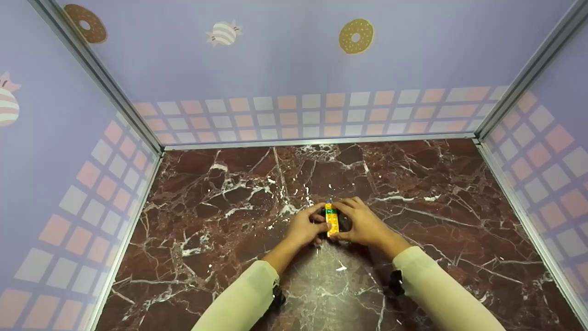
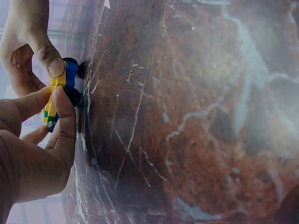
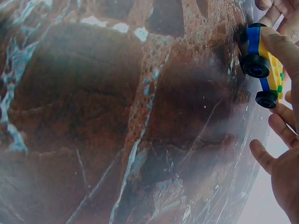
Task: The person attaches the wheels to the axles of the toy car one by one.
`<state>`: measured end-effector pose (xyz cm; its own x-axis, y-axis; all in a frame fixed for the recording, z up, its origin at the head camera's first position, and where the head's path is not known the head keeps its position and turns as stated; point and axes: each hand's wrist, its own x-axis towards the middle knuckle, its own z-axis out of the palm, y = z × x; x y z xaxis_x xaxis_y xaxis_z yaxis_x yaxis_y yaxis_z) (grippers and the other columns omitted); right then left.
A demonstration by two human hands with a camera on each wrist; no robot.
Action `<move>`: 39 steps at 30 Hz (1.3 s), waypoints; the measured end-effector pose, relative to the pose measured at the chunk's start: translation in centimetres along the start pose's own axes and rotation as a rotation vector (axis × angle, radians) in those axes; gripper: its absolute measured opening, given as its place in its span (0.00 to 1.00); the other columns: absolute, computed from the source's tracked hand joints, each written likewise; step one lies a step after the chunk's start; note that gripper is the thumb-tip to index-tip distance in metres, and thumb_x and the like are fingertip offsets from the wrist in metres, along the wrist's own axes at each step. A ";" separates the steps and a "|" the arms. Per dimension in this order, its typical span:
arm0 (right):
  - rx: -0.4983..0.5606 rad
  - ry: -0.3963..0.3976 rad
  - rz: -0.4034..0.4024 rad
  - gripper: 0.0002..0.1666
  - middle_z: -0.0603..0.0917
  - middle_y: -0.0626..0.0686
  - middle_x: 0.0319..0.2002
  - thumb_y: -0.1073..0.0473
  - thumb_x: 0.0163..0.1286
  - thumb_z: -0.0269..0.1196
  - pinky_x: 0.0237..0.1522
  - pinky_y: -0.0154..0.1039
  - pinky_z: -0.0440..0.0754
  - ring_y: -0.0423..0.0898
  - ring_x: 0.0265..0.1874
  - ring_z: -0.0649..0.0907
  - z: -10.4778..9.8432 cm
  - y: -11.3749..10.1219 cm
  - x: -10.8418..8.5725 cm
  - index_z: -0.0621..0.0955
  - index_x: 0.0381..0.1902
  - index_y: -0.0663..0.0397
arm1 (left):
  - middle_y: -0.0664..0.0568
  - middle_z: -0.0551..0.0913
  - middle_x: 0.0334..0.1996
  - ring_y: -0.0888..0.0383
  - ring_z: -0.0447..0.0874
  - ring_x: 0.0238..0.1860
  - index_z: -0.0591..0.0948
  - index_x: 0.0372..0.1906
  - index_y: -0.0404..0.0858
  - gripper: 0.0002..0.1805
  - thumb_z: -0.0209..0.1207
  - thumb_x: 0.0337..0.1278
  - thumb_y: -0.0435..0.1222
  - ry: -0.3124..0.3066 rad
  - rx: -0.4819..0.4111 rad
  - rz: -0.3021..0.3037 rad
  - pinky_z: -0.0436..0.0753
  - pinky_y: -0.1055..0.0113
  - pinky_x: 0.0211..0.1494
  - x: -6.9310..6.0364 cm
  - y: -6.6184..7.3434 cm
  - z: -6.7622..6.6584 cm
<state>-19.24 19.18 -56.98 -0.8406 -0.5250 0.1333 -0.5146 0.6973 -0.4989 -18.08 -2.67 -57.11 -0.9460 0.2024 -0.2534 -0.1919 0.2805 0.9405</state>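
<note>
A small toy car (image 1: 333, 225) of building bricks is between the two hands on the marbled tabletop. Its top is yellow with a green row near the far end, and a bit of blue shows there. My left hand (image 1: 303, 227) pinches it from the left, thumb on the yellow bricks. On the other side, my right hand (image 1: 365, 225) holds it with the thumb at the near end and fingers curved toward the far end. Black wheels (image 3: 255, 66) and a blue base (image 2: 71, 77) appear in the wrist views; fingers hide part of the car.
The dark red marbled tabletop (image 1: 220, 257) has white veins and glossy reflections. Lilac panels with pink and white squares stand at the back (image 1: 294, 69), left (image 1: 59, 151) and right (image 1: 551, 115), with metal rails along their edges.
</note>
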 end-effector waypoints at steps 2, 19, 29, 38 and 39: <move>-0.011 -0.013 0.009 0.56 0.81 0.64 0.72 0.40 0.58 0.86 0.78 0.67 0.81 0.62 0.70 0.78 0.0 0.0 0.1 0.78 0.76 0.63 | 0.39 0.88 0.49 0.60 0.80 0.19 0.77 0.80 0.40 0.39 0.74 0.64 0.26 -0.003 0.019 0.000 0.93 0.65 0.23 0.0 0.1 0.0; -0.057 -0.071 0.057 0.54 0.80 0.62 0.74 0.37 0.63 0.81 0.66 0.83 0.80 0.63 0.69 0.77 -0.2 -0.6 0.1 0.78 0.78 0.61 | 0.47 0.88 0.40 0.59 0.83 0.18 0.76 0.81 0.42 0.39 0.71 0.66 0.26 -0.021 0.078 -0.034 0.97 0.58 0.27 0.1 0.4 -0.1; -0.081 -0.129 0.127 0.54 0.79 0.59 0.76 0.38 0.63 0.81 0.71 0.83 0.78 0.62 0.71 0.75 -0.7 -1.4 0.5 0.76 0.79 0.58 | 0.47 0.88 0.40 0.59 0.84 0.18 0.74 0.82 0.43 0.40 0.72 0.67 0.27 -0.023 0.129 -0.043 0.97 0.57 0.28 0.1 0.8 -0.1; -0.097 -0.145 0.163 0.54 0.80 0.59 0.75 0.40 0.60 0.83 0.64 0.82 0.83 0.65 0.67 0.76 -1.1 -2.4 1.0 0.79 0.77 0.58 | 0.48 0.90 0.35 0.57 0.87 0.18 0.74 0.82 0.40 0.40 0.72 0.66 0.26 -0.020 0.127 -0.033 0.98 0.55 0.31 0.2 1.0 0.1; -0.105 -0.144 0.163 0.54 0.81 0.59 0.75 0.40 0.60 0.83 0.63 0.82 0.83 0.65 0.67 0.77 -1.1 -2.4 1.0 0.79 0.77 0.58 | 0.48 0.89 0.35 0.57 0.87 0.18 0.74 0.82 0.40 0.40 0.73 0.66 0.26 -0.018 0.131 -0.030 0.98 0.54 0.30 0.2 1.0 0.1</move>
<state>-19.03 17.51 -54.66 -0.8852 -0.4601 -0.0692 -0.3950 0.8218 -0.4105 -18.42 -2.25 -56.26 -0.9353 0.2084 -0.2858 -0.1831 0.4063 0.8952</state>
